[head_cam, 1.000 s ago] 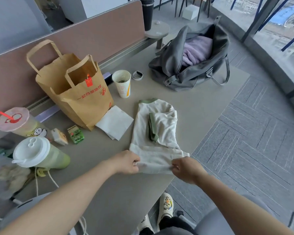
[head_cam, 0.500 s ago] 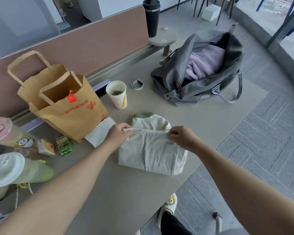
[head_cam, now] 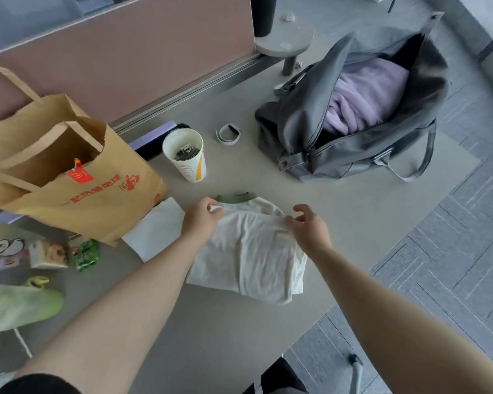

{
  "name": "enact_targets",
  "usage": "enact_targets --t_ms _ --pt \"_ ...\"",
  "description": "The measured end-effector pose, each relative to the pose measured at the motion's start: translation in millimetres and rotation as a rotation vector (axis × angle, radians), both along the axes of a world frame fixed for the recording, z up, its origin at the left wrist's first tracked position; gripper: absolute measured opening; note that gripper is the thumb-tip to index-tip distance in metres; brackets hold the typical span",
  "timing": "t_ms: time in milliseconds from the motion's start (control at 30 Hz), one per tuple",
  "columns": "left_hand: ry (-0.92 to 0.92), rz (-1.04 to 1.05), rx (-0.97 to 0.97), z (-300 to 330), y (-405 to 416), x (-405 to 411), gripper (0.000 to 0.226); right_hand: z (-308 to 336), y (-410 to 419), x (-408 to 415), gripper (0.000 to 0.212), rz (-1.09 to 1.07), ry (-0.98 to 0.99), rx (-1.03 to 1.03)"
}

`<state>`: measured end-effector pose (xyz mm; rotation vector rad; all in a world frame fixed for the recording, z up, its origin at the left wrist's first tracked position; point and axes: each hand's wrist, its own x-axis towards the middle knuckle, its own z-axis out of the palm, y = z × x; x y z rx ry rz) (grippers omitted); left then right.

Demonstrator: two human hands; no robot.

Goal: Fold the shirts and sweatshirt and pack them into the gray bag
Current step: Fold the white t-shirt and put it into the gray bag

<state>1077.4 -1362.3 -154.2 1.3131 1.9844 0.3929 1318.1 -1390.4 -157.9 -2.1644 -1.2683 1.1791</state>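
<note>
A cream shirt [head_cam: 251, 251] with a green collar lies folded in half on the grey desk [head_cam: 239, 322], near its front edge. My left hand [head_cam: 201, 218] pinches the folded hem at the shirt's upper left corner, by the collar. My right hand [head_cam: 308, 224] hovers at the upper right corner with its fingers spread and lifting off the cloth. The gray bag [head_cam: 347, 155] stands unzipped at the back right of the desk, with a lilac garment [head_cam: 365, 98] inside it.
A brown paper bag [head_cam: 69, 177] stands at the left, a white napkin [head_cam: 154, 231] beside the shirt. A paper cup [head_cam: 187, 155] and a wristband [head_cam: 228, 134] sit behind the shirt. Snack packs [head_cam: 83, 253] and a green bottle [head_cam: 20, 305] lie far left. The desk's edge runs right of the shirt.
Both hands carried the shirt's bottom hem up to the collar, folding it in half. My right hand has now let go of the hem and spread its fingers.
</note>
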Motion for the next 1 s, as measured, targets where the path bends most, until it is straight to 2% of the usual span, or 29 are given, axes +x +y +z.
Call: enact_targets --t_ms 100,200,333,467,567,767,900,1000 --pt "0.056 -0.078 -0.043 -6 -1 1 0.053 0 -14 -4 0.060 -0.057 -0.019 -0.046" --pt "0.049 -0.141 -0.082 -6 -5 0 0.070 2 -26 -10 0.057 -0.044 -0.012 -0.105" --pt "0.103 -0.144 -0.124 -2 -18 4 0.054 3 -31 -23 0.034 0.004 0.028 -0.198" --pt "0.080 -0.140 -0.139 9 -27 5 0.032 8 -41 -30 0.018 -0.063 0.114 -0.139" --pt "-0.044 -0.165 -0.124 20 -29 -2 0.024 24 -52 -27 0.021 -0.086 0.248 -0.061" --pt "-0.323 -0.201 -0.002 75 -15 10 0.049 70 -56 1 0.027 -0.113 0.393 0.080" --pt "-0.372 -0.268 0.138 121 11 44 0.043 103 -37 39 0.035 -0.140 0.515 0.165" --pt "-0.363 -0.306 0.234 145 40 87 0.028 124 -10 78 0.036 -0.168 0.579 0.271"
